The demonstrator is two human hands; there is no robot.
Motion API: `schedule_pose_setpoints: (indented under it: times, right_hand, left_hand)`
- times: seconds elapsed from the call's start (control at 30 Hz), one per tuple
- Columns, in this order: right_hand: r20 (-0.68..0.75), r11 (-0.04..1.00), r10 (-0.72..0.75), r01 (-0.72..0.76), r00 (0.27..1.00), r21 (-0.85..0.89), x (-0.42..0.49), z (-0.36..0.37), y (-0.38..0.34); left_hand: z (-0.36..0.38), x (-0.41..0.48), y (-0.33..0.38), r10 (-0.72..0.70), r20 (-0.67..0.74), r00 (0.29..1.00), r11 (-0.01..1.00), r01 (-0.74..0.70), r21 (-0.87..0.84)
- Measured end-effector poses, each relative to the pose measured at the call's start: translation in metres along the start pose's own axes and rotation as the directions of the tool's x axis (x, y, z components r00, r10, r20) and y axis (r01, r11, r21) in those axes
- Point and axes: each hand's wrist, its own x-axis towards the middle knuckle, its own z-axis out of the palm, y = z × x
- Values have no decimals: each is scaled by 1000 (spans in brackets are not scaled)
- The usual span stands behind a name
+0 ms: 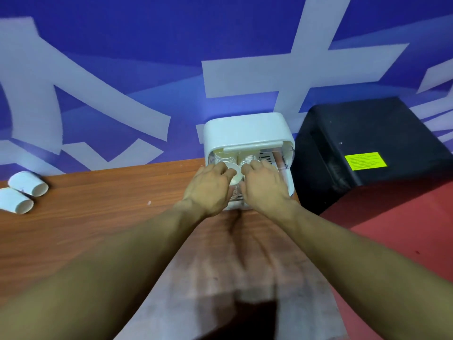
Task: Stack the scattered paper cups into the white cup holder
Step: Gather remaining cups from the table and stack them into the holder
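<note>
A wooden bench [98, 217] with reddish-brown grain runs along a blue wall [147, 33] painted with big pale characters [289, 77]. The bench's near middle has a worn grey patch [220, 278], and a white speck [148, 203] lies further left. Right of the bench stands a black box [367, 133] with a yellow label [365, 160], its print too blurred to read. A red surface [404, 229] spreads before the box.
</note>
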Motion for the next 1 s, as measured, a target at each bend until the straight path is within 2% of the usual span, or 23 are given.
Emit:
schedule_pose_setpoints:
  times: [0.17, 0.3, 0.57, 0.8, 1.0]
  right_hand:
    - [-12, 993, -99, 100, 995, 66, 0, -10, -42]
    - [24, 974, -217, 215, 976, 72, 4, -9, -98]
    - [24, 884, -445, 435, 895, 172, 26, -5, -254]
    - [121, 859, -504, 481, 855, 173, 68, 26, -384]
    - [255, 872, -488, 452, 835, 190, 115, 69, -486]
  left_hand:
    - [-21, -50, -18, -153, -12, 988, 988, 153, -24]
    - [-26, -107, -54, -317, -14, 948, 948, 316, -21]
    - [-49, -236, -172, -638, -83, 766, 770, 631, -97]
    - [-46, -309, -289, -773, -86, 629, 626, 733, -266]
    - [-16, -349, -395, -838, 1, 546, 501, 769, -397]
